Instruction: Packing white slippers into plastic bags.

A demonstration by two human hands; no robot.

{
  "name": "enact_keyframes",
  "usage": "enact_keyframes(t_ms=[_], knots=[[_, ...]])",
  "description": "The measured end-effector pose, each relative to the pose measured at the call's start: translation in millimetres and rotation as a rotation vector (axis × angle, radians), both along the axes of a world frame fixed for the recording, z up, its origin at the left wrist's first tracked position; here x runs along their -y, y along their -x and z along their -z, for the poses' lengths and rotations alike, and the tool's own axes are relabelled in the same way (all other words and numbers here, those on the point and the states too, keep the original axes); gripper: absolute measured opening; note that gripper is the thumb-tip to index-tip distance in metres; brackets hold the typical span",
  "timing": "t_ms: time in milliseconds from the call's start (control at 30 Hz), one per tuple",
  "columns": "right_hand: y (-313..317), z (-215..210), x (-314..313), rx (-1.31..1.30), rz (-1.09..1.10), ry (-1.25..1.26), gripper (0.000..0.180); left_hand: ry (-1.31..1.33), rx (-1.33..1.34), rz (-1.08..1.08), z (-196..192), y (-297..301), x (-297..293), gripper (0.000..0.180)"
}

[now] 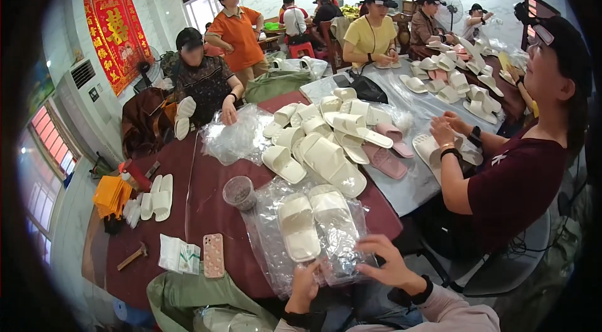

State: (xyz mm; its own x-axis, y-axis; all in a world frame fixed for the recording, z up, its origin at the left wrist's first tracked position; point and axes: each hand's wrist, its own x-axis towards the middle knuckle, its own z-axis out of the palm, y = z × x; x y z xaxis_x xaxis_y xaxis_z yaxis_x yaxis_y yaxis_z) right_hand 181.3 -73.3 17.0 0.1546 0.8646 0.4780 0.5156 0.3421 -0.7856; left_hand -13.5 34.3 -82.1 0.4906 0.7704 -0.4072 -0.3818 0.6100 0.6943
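Note:
In front of me a pair of white slippers lies side by side: the left slipper (299, 226) and the right slipper (334, 213). Clear plastic bags (263, 247) are spread under and around them, and shiny film covers the right one. My left hand (306, 283) closes its fingers at the near end of the left slipper, where slipper and film meet. My right hand (392, 263) is beside the near end of the right slipper, thumb and fingers apart, fingertips at the film. Beyond the pair rises a heap of white slippers (326, 156), with a pink slipper (384, 161) at its right.
A round clear tub (239, 193) stands left of the bags. Further left are a phone (214, 255), a tissue pack (180, 254), a hammer (132, 257) and orange cloths (111, 195). Co-workers sit around the tables; one in maroon (508, 175) handles slippers at my right.

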Motion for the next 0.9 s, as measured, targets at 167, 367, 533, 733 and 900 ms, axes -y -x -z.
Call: enact_keyframes(t_ms=[167,367,533,733,900], knots=[[2.0,23.8,-21.4,0.274,-0.017,0.163,0.089,-0.049,-0.029,0.015,-28.3,-8.6,10.8,0.032],[21.3,35.2,-23.9,0.546,-0.021,0.354,0.108,-0.11,-0.029,-0.009,-51.1,-12.6,27.6,0.03],[28.7,32.1,-21.3,0.625,0.054,0.413,0.106,-0.156,-0.098,0.134,-52.0,-13.8,32.3,0.03],[25.8,40.5,-25.4,0.528,0.199,0.199,0.09,-0.362,-0.146,0.176,-69.2,-19.5,50.0,0.03],[20.8,39.1,-24.4,0.487,0.224,0.19,0.082,-0.43,-0.193,0.247,-56.6,-17.9,50.9,0.031]])
